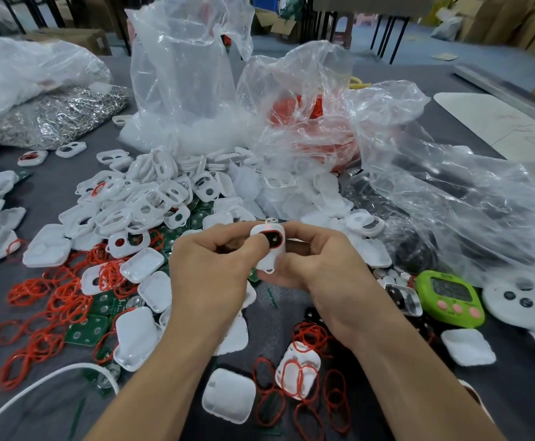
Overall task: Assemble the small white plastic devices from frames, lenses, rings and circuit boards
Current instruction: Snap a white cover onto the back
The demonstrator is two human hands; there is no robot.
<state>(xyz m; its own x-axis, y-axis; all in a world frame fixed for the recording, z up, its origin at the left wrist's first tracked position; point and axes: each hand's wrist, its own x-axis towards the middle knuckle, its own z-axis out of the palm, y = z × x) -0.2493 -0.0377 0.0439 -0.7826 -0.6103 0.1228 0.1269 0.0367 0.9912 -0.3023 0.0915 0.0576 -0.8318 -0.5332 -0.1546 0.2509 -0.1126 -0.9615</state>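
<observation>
Both hands are together over the middle of the grey table, clamped on 1 white device held just above the loose parts.

- Left hand: fingers curled, thumb pressing the device face beside the dark lens window.
- Right hand: pinches the device's right edge and underside.
- A red line shows at the window rim; cannot tell if a ring is seated all round.

Judgement: the step in hand looks like pressing the parts closed.
- Brace the back with the right fingers.
- Press evenly round the edge, not at 1 corner.
- Check that no ring bulges out.

Stock nearby: white frames, red rings, green circuit boards.
</observation>
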